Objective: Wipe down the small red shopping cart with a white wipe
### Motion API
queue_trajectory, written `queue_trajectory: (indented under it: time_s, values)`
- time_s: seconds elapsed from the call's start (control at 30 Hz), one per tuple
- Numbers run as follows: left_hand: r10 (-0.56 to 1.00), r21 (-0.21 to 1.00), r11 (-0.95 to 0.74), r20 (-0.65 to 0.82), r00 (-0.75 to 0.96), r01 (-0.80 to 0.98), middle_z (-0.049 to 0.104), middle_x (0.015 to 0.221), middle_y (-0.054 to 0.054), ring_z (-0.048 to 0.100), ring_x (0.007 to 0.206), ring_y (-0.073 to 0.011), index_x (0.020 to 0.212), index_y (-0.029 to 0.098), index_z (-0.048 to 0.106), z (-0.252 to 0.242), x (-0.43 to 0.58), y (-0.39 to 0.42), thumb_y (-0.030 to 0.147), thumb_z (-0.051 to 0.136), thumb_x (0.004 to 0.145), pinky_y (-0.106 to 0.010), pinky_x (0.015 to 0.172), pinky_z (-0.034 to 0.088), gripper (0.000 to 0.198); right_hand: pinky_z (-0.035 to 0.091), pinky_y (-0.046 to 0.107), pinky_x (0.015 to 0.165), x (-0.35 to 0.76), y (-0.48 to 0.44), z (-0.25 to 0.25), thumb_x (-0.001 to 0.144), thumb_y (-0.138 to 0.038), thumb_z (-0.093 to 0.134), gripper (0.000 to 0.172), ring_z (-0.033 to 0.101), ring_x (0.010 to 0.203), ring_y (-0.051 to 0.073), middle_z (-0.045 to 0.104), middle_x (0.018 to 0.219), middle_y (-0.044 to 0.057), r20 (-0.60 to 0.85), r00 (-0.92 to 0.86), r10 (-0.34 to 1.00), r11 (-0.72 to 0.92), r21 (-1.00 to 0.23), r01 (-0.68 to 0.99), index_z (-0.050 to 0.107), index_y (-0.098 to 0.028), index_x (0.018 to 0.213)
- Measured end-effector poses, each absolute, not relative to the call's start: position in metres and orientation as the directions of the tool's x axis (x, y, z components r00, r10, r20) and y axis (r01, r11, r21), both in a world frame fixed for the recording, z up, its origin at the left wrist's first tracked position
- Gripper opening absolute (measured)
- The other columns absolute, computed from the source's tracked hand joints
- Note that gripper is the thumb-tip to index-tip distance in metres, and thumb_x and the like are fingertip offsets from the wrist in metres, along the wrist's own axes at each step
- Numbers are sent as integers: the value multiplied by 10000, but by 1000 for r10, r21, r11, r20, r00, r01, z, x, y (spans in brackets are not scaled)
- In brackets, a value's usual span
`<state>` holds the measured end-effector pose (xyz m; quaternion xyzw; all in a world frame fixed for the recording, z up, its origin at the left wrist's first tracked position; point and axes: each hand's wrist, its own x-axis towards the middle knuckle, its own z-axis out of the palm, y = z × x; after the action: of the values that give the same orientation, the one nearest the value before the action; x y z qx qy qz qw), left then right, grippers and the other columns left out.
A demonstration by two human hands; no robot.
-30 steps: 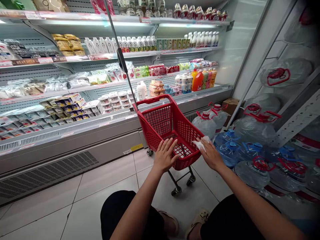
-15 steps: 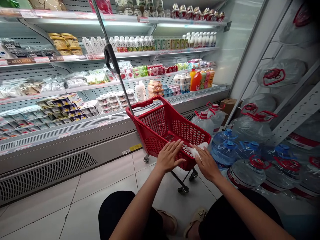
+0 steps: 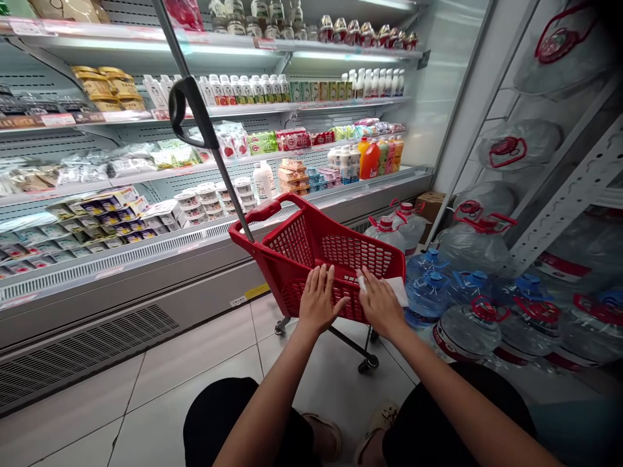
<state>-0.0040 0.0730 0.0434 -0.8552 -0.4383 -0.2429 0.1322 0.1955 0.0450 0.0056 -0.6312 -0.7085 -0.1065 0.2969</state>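
Observation:
A small red plastic shopping cart (image 3: 302, 250) on wheels stands in front of me on the tiled floor. Its grey pole with a black handle (image 3: 195, 113) leans up to the left. My left hand (image 3: 317, 301) lies flat on the cart's near wall, fingers stretched out. My right hand (image 3: 380, 305) presses a white cloth (image 3: 396, 288) against the near right corner of the cart, fingers laid flat over it. I am crouched; my knees in black fabric show at the bottom.
A long refrigerated display (image 3: 146, 188) with shelves of dairy packs, bottles and cartons runs along the left and back. Several large water jugs (image 3: 467, 324) with red and blue caps are piled on the right by a white metal rack (image 3: 564, 201). A cardboard box (image 3: 431, 202) sits behind them.
The cart has turned and swung left, its pole tilting further left. Both hands have moved along the near wall, the right one carrying the cloth leftward toward the left hand.

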Motion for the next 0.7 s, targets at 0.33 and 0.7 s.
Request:
queue_trajectory:
  time_s: [0.33,0.7]
  values:
    - [648,-116,-557,559,517,823,349,1704,1,287,1593,-291,1655,350,311,82,-73,92,423,494,1042,-541,1323,204,644,300,469,1269,202,12,16,1053,-241,335,713,267,1590,214,249,1738,-18,567,-262,781,364,-71,929,39,-321,1697]
    - [663,-64,-543,578,475,837,400,1682,-23,239,1604,-342,1655,303,333,75,-56,90,469,539,1013,-572,1326,198,694,284,571,1277,235,21,-4,1072,-281,240,645,321,1571,251,365,1698,17,615,83,784,172,-344,923,92,-326,1698]
